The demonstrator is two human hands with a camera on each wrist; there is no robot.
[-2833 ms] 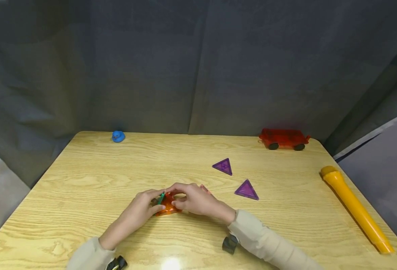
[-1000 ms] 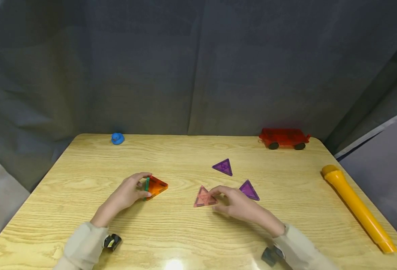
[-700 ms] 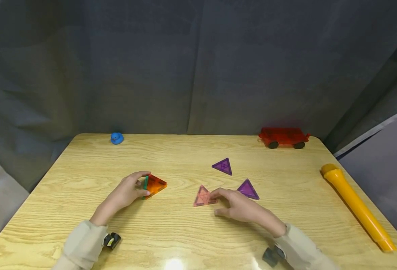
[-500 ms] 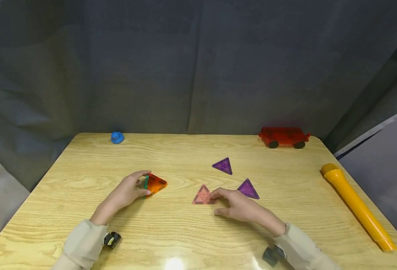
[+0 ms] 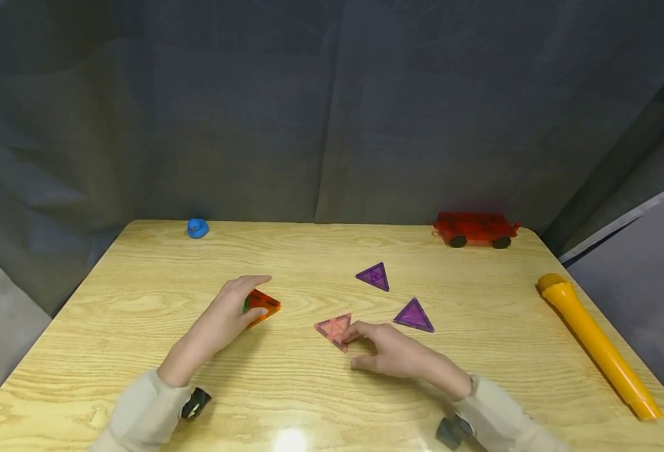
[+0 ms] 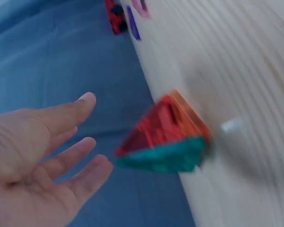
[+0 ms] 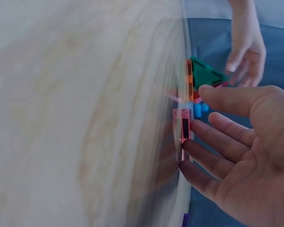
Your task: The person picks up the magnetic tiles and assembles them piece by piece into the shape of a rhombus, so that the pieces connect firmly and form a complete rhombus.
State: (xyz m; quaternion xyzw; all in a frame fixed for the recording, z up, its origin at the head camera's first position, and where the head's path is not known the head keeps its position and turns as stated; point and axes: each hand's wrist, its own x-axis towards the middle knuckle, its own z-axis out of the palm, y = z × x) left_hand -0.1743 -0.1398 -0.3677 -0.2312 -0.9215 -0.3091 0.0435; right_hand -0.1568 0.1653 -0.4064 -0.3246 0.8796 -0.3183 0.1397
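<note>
A small pyramid of see-through magnetic tiles (image 5: 264, 301), red, orange and green, stands on the table at centre left. Spread around it, fingers and thumb apart, is my left hand (image 5: 224, 323); the left wrist view shows a gap between that hand (image 6: 42, 151) and the pyramid (image 6: 165, 127). To the right a pink triangular magnetic tile (image 5: 331, 329) lies flat. Fingertips of my right hand (image 5: 394, 353) touch its right edge, with the thumb held away. In the right wrist view the tile (image 7: 185, 127) appears edge-on beside loosely bent fingers.
Two purple triangular tiles, one nearer (image 5: 414, 316) and one farther (image 5: 374, 276), lie right of centre. A blue toy duck (image 5: 198, 228) and a red wheeled tile car (image 5: 475, 229) stand at the back edge. A yellow tube (image 5: 597, 345) lies along the right side.
Earlier both hands were at the pyramid; it then shifted left in my left hand, which has now released it. My right hand moved to the pink tile, which has turned and slid slightly left.
</note>
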